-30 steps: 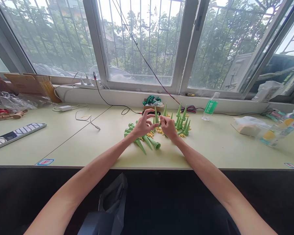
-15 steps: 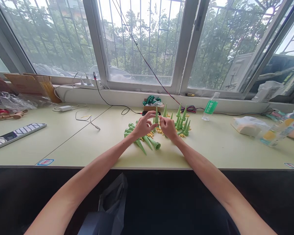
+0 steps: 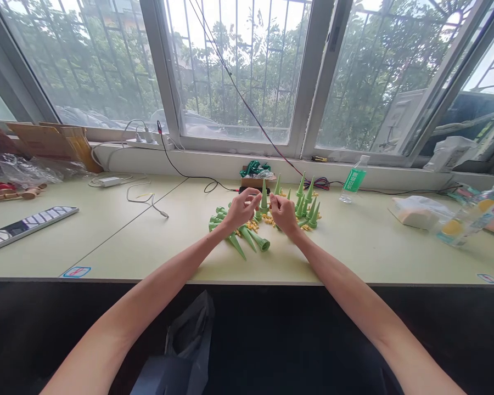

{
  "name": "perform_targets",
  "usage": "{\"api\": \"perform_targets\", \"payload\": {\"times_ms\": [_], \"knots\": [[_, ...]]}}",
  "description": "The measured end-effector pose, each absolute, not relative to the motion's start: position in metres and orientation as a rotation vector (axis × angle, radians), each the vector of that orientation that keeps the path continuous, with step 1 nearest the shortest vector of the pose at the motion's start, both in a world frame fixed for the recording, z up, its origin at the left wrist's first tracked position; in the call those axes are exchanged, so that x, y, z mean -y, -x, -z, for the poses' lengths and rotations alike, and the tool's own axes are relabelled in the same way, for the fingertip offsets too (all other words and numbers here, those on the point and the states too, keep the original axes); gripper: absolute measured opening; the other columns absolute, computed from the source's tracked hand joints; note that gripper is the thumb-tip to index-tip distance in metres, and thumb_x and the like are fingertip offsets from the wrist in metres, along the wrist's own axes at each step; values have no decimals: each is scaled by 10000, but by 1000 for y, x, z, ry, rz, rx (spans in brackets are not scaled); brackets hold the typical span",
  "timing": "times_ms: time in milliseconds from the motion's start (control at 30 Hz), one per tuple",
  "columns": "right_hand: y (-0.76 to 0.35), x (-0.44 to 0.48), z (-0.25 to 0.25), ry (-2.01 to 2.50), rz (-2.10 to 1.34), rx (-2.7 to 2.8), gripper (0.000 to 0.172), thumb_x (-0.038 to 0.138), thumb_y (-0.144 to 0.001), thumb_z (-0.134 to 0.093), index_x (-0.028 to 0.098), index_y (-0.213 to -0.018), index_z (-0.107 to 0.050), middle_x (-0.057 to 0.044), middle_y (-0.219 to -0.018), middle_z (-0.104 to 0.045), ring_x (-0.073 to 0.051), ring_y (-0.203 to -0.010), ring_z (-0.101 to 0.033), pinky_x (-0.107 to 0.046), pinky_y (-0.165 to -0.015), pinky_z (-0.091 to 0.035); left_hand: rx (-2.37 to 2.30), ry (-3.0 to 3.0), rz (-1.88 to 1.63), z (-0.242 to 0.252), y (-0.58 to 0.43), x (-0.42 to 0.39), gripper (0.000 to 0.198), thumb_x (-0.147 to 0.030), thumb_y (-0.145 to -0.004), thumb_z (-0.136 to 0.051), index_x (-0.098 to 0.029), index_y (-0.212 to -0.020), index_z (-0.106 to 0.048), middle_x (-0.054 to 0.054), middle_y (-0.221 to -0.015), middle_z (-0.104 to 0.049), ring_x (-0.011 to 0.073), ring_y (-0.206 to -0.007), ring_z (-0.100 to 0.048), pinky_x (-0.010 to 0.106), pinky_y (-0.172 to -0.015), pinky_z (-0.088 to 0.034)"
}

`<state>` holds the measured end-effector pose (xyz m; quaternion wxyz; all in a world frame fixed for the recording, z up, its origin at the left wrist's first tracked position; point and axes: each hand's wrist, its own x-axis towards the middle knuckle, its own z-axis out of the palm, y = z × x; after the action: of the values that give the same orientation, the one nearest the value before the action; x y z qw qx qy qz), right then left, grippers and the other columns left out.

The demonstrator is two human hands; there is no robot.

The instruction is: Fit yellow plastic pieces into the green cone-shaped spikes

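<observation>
Green plastic cone spikes lie and stand on the table amid small yellow pieces (image 3: 267, 219). My left hand (image 3: 243, 212) is curled with thumb and fingertips drawn together; whatever they pinch, if anything, is too small to make out. Across a narrow gap, my right hand (image 3: 284, 214) is closed in a pinch, its contents hidden. An upright green cone (image 3: 264, 200) shows between the two hands, slightly behind them. Several cones (image 3: 247, 240) lie on their sides below and left of my left hand. More upright cones (image 3: 309, 193) stand right of my right hand.
A small box (image 3: 257, 180) with green items sits behind the cones by the sill. At right are a green-labelled bottle (image 3: 354, 180), a tissue pack (image 3: 415, 213) and a large clear bottle (image 3: 473, 214). Cables (image 3: 150, 202) and a phone-like slab (image 3: 28, 227) are at left.
My left thumb and fingers have drawn together from a wider spread. My hands have parted slightly, and the upright cone between them is more exposed.
</observation>
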<state>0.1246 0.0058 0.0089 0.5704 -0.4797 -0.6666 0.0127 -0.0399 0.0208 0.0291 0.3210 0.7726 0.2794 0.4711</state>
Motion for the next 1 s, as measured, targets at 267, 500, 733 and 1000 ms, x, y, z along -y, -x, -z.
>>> {"api": "perform_targets", "payload": {"times_ms": [267, 500, 733, 1000], "knots": [[-124, -4, -8, 1094, -40, 1634, 528, 584, -989, -311, 216, -623, -411, 2, -547, -487, -123, -515, -400, -271, -544, -296, -723, -1808, -973, -34, 39, -17, 557, -730, -870, -465, -184, -972, -504, 2, -538, -632, 129, -344, -533, 205, -332, -346], [-126, -6, -7, 1071, -62, 1674, 512, 575, -985, -325, 217, -627, -397, 22, -534, -437, -119, -518, -373, -265, -550, -295, -749, -1699, -920, -34, 42, -17, 592, -727, -828, -547, -174, -1037, -522, 39, -628, -687, 141, -386, -594, 203, -352, -385], [-127, -8, -5, 1085, -77, 1664, 491, 555, -984, -333, 213, -644, -425, 15, -553, -467, -123, -527, -379, -268, -556, -292, -763, -1661, -909, -34, 44, -20, 598, -683, -812, -614, -165, -1098, -524, 68, -729, -722, 146, -438, -624, 220, -396, -447], [-127, -9, -6, 1094, -76, 1646, 464, 508, -984, -335, 217, -626, -388, 17, -548, -442, -122, -525, -355, -277, -552, -275, -741, -1750, -899, -34, 46, -19, 599, -616, -795, -683, -164, -1151, -515, 94, -858, -732, 147, -503, -663, 208, -415, -473]]}}
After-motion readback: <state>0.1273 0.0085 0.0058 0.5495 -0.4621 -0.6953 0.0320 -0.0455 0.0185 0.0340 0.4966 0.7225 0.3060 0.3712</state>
